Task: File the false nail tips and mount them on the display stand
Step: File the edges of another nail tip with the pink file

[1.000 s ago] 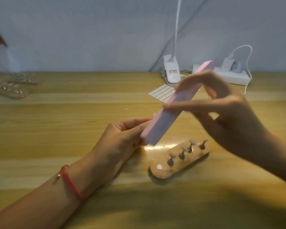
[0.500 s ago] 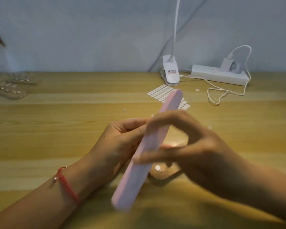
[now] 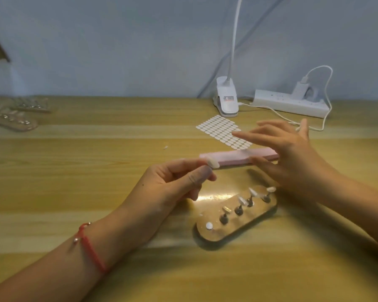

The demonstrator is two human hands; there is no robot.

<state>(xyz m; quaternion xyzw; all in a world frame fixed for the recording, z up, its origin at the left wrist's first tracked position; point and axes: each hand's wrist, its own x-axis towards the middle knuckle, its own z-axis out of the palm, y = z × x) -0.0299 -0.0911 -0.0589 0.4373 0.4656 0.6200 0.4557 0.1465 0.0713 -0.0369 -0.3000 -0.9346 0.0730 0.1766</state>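
The left hand [image 3: 172, 186] pinches a false nail tip [image 3: 212, 163] between thumb and forefinger, just at the left end of the pink nail file [image 3: 234, 158] lying flat on the table [image 3: 74, 171]. Nearer, the display stand [image 3: 255, 214] carries four tips on pegs. The right hand [image 3: 290, 155], fingers spread wide, holds nothing above the file's right end.

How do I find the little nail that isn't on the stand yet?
On the wooden table, find the left hand with the red bracelet. It pinches the nail tip near the pink file. The other four tips sit on pegs of the stand.
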